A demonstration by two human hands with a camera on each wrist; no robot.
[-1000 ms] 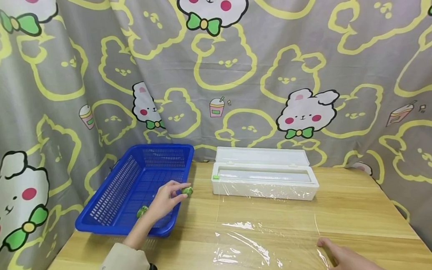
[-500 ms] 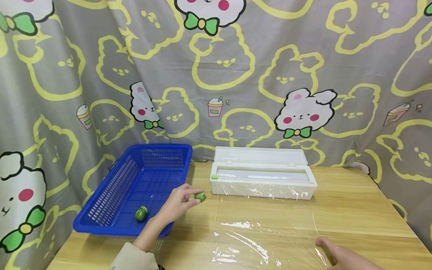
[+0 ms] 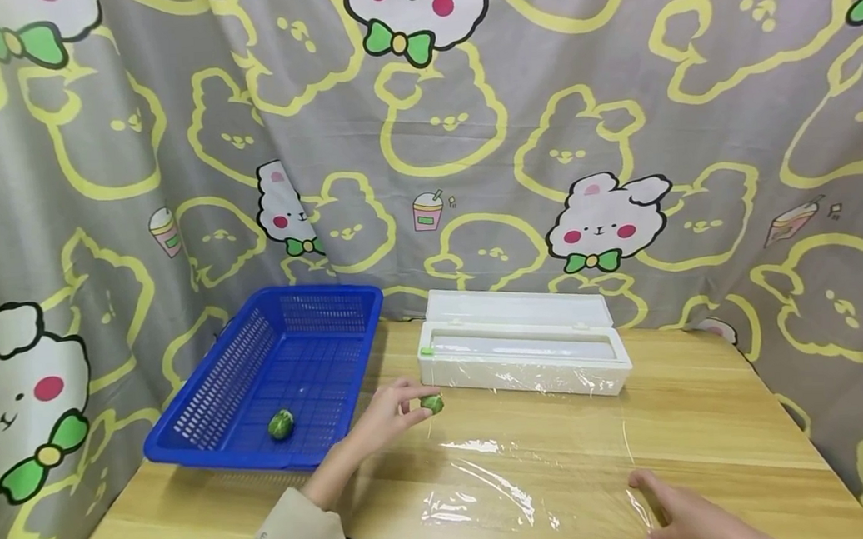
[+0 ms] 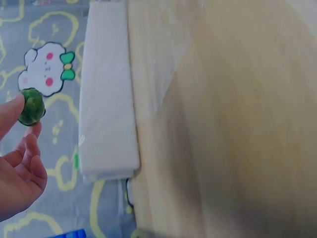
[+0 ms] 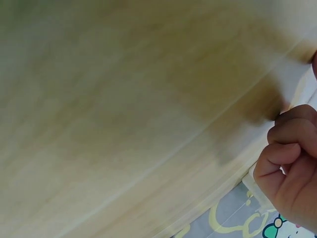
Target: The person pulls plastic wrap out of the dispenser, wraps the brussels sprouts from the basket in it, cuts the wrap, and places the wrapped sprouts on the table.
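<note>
A small green Brussels sprout (image 3: 432, 403) is pinched between the thumb and fingers of my left hand (image 3: 388, 419), in the air over the left edge of a sheet of clear plastic wrap (image 3: 492, 486). In the left wrist view the sprout (image 4: 32, 106) shows layered leaves. The wrap lies spread on the table and runs back to a white dispenser box (image 3: 521, 372) with its lid up. My right hand (image 3: 689, 514) touches the wrap's right edge, thumb and index finger spread apart. Its other fingers look bent in the right wrist view.
A blue plastic basket (image 3: 372, 332) stands at the left of the wooden table (image 3: 727, 416), with another Brussels sprout (image 3: 280, 424) inside. A patterned grey curtain (image 3: 467, 133) hangs behind the table and along its sides.
My left hand has carried the Brussels sprout from the basket's right rim rightward to the wrap's left edge. The right hand stays at the wrap's right edge.
</note>
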